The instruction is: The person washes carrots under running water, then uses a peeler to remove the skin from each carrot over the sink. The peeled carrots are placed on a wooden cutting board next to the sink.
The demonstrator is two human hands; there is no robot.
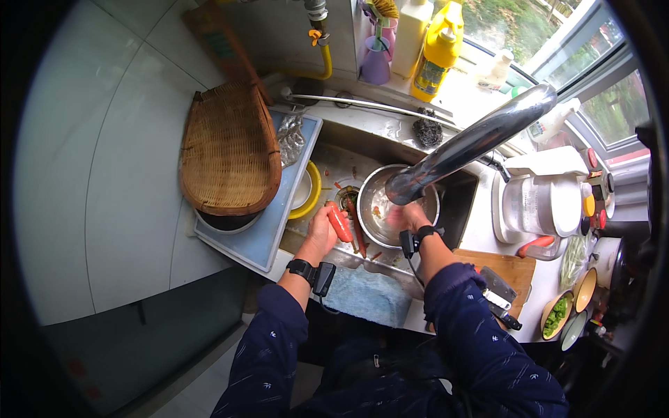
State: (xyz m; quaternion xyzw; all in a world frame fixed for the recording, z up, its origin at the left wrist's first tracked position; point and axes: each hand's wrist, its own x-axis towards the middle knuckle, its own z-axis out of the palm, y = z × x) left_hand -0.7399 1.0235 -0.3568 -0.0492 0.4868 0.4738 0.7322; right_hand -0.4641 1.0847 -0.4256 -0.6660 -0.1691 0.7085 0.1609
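My left hand [321, 232] grips an orange carrot [340, 222] over the sink [332, 154], left of a round metal bowl [367, 225]. A longer, darker carrot [357, 227] lies on the sink floor beside the bowl, near the drain [346, 196], with orange scraps scattered around. My right hand [413, 215] reaches into the bowl beneath the chrome faucet [470, 143]. Its fingers are blurred and partly behind the spout, so what they hold or touch is unclear. Water and small orange bits show inside the bowl.
A woven bamboo basket [230, 151] rests over a blue board [285, 209] at the left. A yellow basin [312, 196] sits partly under it. A cleaver [496, 282] lies on a wooden cutting board [517, 266] at right, near a bowl of green vegetables [555, 316]. A blue cloth [366, 295] covers the front edge.
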